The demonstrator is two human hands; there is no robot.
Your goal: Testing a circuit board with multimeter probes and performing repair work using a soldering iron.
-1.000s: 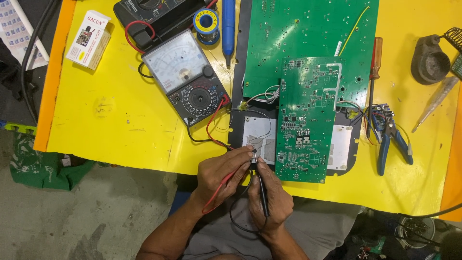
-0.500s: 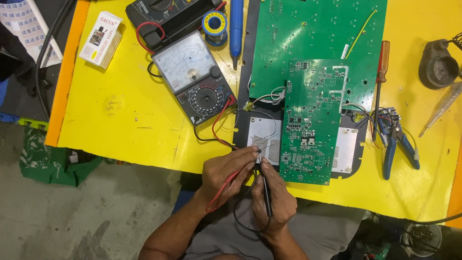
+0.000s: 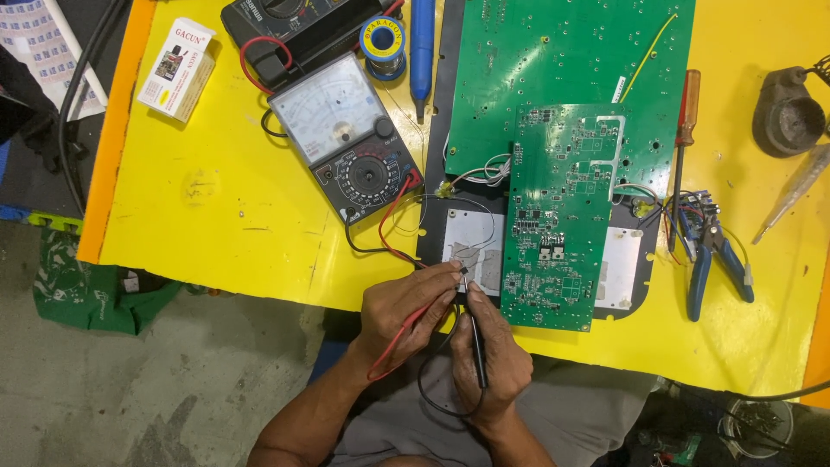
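My left hand (image 3: 399,313) grips a red test probe (image 3: 405,339), and my right hand (image 3: 489,356) grips a black test probe (image 3: 476,346). Both probe tips meet at a small part (image 3: 462,275) pinched between my fingertips, right at the yellow table's front edge. Red and black leads (image 3: 391,227) run from the probes up to an analog multimeter (image 3: 346,134) lying face up. Just right of my fingers lies a narrow green circuit board (image 3: 562,216) on a dark tray with grey pads (image 3: 471,246).
A large green board (image 3: 562,60) sits behind the narrow one. A solder spool (image 3: 382,36), blue pen-shaped tool (image 3: 421,43), second black meter (image 3: 298,26) and small white box (image 3: 177,67) lie at the back. Blue pliers (image 3: 709,255), a screwdriver (image 3: 685,130) and a dark round stand (image 3: 788,112) are right.
The camera view has shifted slightly, so the table sits a little higher and left in the picture. Both hands keep the probes together at the same spot.
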